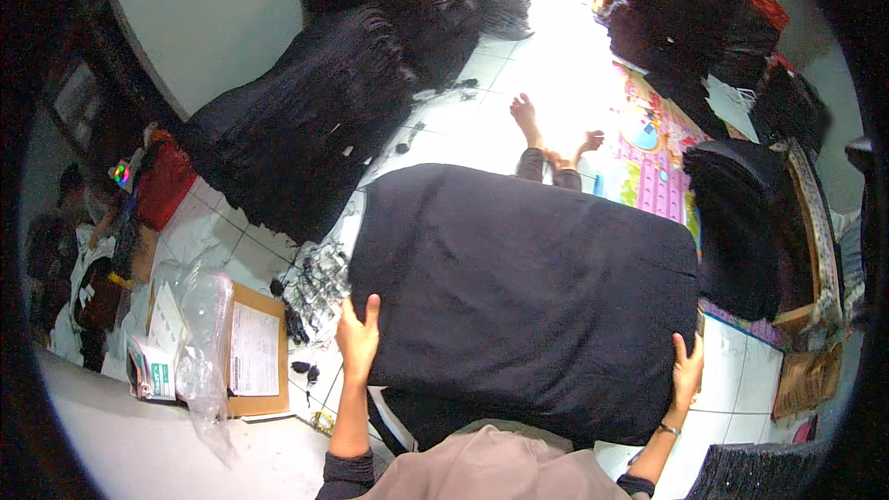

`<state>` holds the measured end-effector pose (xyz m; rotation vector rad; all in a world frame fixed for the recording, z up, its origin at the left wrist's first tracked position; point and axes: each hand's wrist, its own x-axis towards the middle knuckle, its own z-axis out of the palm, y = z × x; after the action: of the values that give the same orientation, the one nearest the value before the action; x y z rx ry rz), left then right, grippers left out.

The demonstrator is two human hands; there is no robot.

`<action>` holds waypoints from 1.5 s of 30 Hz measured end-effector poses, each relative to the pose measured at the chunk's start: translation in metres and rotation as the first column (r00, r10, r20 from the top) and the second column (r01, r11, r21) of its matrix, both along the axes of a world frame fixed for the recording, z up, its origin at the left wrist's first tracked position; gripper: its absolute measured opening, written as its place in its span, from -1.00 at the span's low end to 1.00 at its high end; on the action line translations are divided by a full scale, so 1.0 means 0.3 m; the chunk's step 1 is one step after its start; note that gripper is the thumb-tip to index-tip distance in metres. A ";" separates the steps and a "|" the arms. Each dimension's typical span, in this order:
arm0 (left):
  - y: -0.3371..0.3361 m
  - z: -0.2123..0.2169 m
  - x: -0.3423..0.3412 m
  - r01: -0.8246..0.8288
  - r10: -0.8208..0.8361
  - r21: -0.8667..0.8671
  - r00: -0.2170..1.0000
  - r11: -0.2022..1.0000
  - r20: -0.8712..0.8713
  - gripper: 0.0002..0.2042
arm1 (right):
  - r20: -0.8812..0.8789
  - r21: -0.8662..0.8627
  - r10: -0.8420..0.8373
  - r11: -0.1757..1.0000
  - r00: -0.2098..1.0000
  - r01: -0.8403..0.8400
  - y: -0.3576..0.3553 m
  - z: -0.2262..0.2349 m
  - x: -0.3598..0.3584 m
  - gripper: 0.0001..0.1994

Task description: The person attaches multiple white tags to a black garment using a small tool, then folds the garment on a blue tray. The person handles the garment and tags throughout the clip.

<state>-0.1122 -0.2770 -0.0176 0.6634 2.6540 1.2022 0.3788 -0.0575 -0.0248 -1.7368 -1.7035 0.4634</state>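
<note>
A wide piece of black cloth (528, 287) lies smooth and flat in front of me, with rounded far corners, as if over a board or cushion that I cannot see. At its left edge is my left hand (358, 341), its thumb on the top and its fingers along the side. My right hand (687, 368) holds the opposite edge near the front corner, thumb on the cloth and fingers partly hidden at the side. More black fabric (435, 415) shows between the near edge and my lap. Beyond the far edge, two bare feet (526, 118) stick out.
Large piles of black cloth (315, 111) stand far left, and more black piles (685, 28) far right. An open cardboard box (257, 352) with clear plastic sits left. Black scraps (306, 370) dot the tiled floor. A colourful mat (653, 157) lies right of the feet.
</note>
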 end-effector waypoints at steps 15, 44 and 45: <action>0.253 0.025 -0.349 0.348 -0.671 0.609 0.592 0.713 0.447 -0.56 | 0.363 0.169 0.175 0.954 0.915 -0.249 -0.074 0.002 -0.359 -0.56; -0.343 -0.048 -0.135 0.472 -0.475 0.191 0.610 0.861 0.634 -0.42 | 0.484 -0.024 0.801 0.413 0.351 -0.910 -0.388 0.108 -0.793 -0.31; -0.373 -0.054 -0.131 0.527 -0.486 0.168 0.554 0.833 0.676 -0.39 | 0.467 -0.035 0.819 0.395 0.334 -0.918 -0.395 0.111 -0.771 -0.28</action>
<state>-0.1513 -0.3890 -0.0338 0.7127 1.6748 0.9358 0.1475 -0.1760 0.0086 -0.5437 -2.8541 0.2995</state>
